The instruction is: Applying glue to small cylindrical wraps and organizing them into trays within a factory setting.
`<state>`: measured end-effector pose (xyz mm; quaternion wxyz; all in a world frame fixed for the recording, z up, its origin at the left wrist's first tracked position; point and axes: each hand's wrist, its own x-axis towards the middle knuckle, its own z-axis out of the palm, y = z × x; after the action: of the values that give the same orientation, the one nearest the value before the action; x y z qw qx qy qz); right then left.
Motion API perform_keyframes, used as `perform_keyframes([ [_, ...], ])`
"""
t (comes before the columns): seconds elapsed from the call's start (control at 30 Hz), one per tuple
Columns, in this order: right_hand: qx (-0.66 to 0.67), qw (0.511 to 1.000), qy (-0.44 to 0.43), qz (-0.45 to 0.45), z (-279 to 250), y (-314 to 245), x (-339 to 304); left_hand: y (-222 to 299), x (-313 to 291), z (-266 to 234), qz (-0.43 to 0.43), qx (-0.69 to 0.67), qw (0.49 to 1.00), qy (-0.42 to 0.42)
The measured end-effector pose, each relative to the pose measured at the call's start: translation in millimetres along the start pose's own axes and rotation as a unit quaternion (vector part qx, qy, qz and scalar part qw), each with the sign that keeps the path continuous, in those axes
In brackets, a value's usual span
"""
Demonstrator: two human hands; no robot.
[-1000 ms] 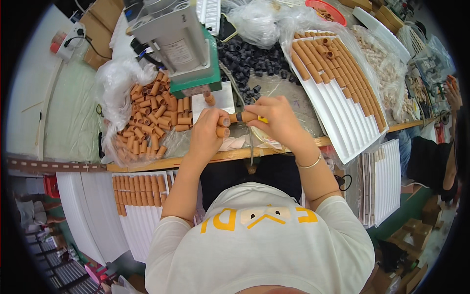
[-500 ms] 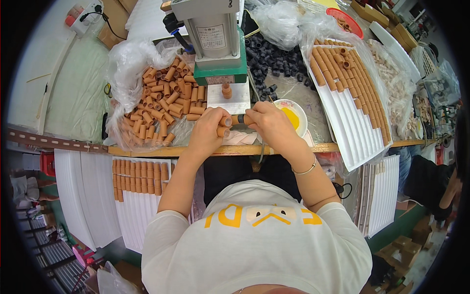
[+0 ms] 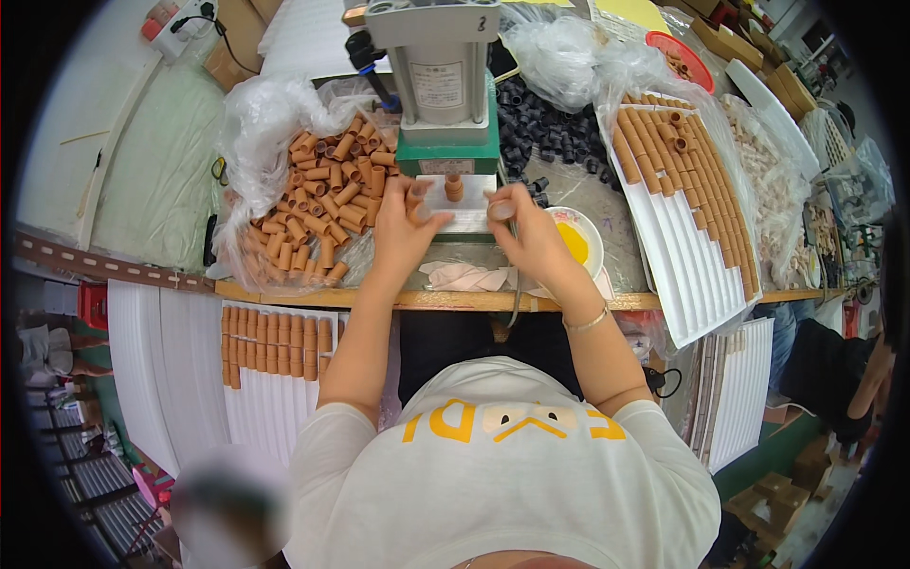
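Observation:
A short brown ringed piece (image 3: 454, 188) stands upright on the pale metal plate (image 3: 464, 220) under the green-and-grey press (image 3: 445, 142). At the plate's left side, my left hand (image 3: 403, 232) is closed on a brown tube (image 3: 417, 193), its round end showing between the fingers. Whether it holds a second tube I cannot tell. On the right side, my right hand (image 3: 533, 242) grips another tube (image 3: 500, 211) with its open end turned toward me. Part of that tube is hidden by the fingers.
Loose brown tubes (image 3: 327, 204) lie heaped in clear plastic on the left. Black fittings (image 3: 559, 123) are piled behind on the right, near a bowl of yellow stuff (image 3: 573, 242). A ridged white tray (image 3: 678, 256) carries rows of brown tubes. A pink cloth (image 3: 464, 277) lies by the table's wooden edge (image 3: 445, 301).
My hands were close together before the plate, with brown tubes and a dark ring between them. They have moved apart and forward to either side of the plate.

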<state>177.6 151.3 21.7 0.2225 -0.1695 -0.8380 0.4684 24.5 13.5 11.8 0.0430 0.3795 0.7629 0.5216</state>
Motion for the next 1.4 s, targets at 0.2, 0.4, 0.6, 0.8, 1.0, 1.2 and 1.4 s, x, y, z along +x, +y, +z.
perform_keyframes([
  [0.2,-0.160,0.985,0.055,-0.024,37.0,8.8,40.6,-9.6,40.1,1.8,-0.045,0.072,0.988,-0.129],
  [0.4,-0.289,0.955,0.057,-0.025,53.2,10.4,52.8,-26.8,11.0,-31.1,-0.044,-0.126,0.990,-0.054],
  [0.6,-0.291,0.945,0.138,-0.051,24.4,-18.0,8.2,-12.4,-31.1,-67.1,0.016,-0.132,0.979,-0.155],
  [0.8,0.073,0.988,-0.092,-0.100,15.9,-49.2,-22.9,20.0,-50.6,-64.5,0.006,-0.228,0.941,-0.252],
  [1.0,0.049,0.996,-0.015,-0.068,22.8,-52.8,-34.9,42.0,-68.1,-46.0,-0.009,-0.129,0.980,-0.151],
  [1.2,0.047,0.995,-0.043,-0.076,30.7,-58.3,-40.5,27.1,-101.2,-44.8,0.013,0.000,0.999,-0.039],
  [1.4,-0.056,0.995,0.079,0.031,-46.6,52.1,15.1,7.6,-143.4,-137.9,-0.175,0.098,0.976,0.089],
])
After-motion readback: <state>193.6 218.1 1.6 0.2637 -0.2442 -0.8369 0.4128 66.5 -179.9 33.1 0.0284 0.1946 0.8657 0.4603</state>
